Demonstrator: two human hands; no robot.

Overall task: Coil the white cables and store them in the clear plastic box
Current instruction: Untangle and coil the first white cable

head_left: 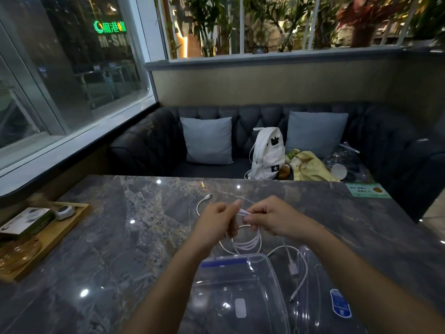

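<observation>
The counter (120,237) is seen as polished stone: grey, veined and glossy, with lights mirrored as bright spots. Over its near middle, the white cable (248,244) is read as smooth plastic sheathing with a faint sheen. Its plug tip (209,195), toward the far edge, is caught glinting like metal. At the near edge, the clear plastic box (216,285) is shown glossy and see-through, with highlights across its walls. At the left edge a wooden tray (60,235) is noted, pale and matt. Beyond the far edge, the sofa (149,141) is read as dark, tufted, leather-like upholstery, the cushions (209,141) as matt grey cloth, and the backpack (267,153) as white woven fabric.
</observation>
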